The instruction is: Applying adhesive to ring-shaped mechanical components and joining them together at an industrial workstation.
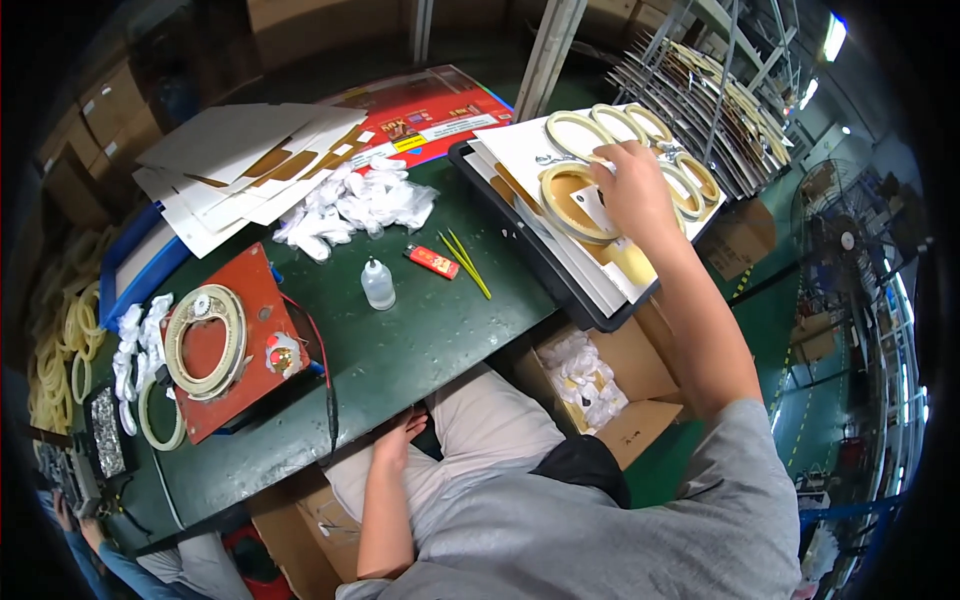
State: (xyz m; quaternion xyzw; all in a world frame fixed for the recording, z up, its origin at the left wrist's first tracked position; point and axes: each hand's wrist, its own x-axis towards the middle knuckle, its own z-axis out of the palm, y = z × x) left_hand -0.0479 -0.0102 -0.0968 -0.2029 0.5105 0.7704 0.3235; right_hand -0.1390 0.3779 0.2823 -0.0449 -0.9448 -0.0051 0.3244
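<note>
**Right hand (635,188) reaches down to a cream ring (548,205) on the white boards (628,284)**

The ring lies at the near left of a group of similar rings (575,113), all on top of the boards, which are stacked in a black tray (520,250) at the desk's right end. The right hand's fingers curl down at the ring's upper right rim; its grip is partly hidden, and I cannot tell whether it pinches the rim or only touches it.

The left hand (400,436) sits low beside the thigh, just below the front edge of the green desk (420,335); I cannot tell how far its grip is closed.

On the desk, a clear squeeze bottle (378,286) stands near a small red packet (433,262) and several yellow-green sticks (465,267). Farther left, another cream ring (237,345) rests on a tilted red plate (252,275). Below the tray, an open cardboard box (640,352) holds white wrapped items (588,385).
</note>
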